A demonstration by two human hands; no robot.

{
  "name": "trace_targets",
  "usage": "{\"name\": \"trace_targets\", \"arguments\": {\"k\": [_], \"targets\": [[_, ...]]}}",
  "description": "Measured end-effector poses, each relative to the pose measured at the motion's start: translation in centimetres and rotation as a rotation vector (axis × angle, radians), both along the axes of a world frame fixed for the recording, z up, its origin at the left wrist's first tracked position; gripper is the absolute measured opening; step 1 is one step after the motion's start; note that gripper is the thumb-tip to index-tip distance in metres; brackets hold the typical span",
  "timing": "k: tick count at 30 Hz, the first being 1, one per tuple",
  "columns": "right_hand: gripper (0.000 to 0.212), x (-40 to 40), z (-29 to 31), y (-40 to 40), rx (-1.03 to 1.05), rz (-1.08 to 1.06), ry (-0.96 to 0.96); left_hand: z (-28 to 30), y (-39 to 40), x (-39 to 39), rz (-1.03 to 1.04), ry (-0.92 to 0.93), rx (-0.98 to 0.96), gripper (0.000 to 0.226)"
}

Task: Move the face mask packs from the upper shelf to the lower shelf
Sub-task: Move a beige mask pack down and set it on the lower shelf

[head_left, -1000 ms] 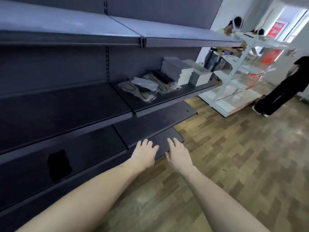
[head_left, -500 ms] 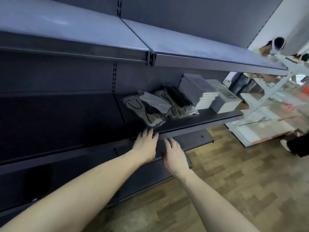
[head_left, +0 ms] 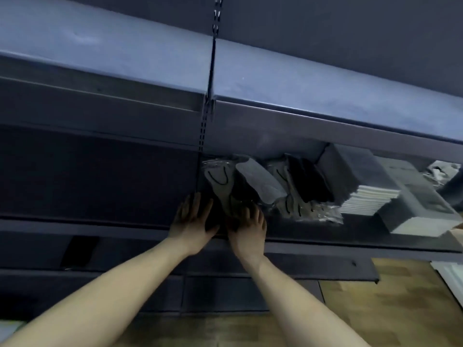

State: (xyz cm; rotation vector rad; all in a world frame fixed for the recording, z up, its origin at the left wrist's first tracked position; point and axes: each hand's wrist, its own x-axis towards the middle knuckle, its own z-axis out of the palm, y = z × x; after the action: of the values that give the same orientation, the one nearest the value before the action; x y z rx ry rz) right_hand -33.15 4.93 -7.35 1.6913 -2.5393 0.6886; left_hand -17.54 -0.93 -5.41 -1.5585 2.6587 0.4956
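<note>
Both hands have risen to the upper shelf's (head_left: 313,237) front edge: left hand (head_left: 191,221) and right hand (head_left: 248,227) spread wide, reaching the face mask packs (head_left: 225,186), nothing gripped yet.

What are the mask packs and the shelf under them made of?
The clear crinkled face mask packs look like thin glossy plastic film: see-through, wrinkled, with bright glints, and pale and dark masks with ear loops showing inside. The dark grey shelf looks like painted sheet metal, matte, with a folded front lip, though blur leaves that open.

Glossy clear plastic mask packs (head_left: 226,189); matt dark metal shelf (head_left: 325,236)
</note>
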Motion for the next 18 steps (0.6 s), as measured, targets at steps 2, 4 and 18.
{"name": "trace_targets", "arguments": {"k": [2, 4, 18], "targets": [[0.054, -0.3, -0.7, 0.3, -0.038, 0.067, 0.038, -0.2, 0.6, -0.3, 0.043, 0.044, -0.03, 0.077], [0.04, -0.8, -1.1, 0.7, -0.07, 0.167, 0.088, -0.1, 1.3, -0.5, 0.081, 0.086, -0.051, 0.079], [0.054, -3.2, 2.1, -0.8, -0.104, 0.282, -0.014, 1.3, 0.6, 0.6, -0.037, 0.009, -0.036, 0.1]]}}
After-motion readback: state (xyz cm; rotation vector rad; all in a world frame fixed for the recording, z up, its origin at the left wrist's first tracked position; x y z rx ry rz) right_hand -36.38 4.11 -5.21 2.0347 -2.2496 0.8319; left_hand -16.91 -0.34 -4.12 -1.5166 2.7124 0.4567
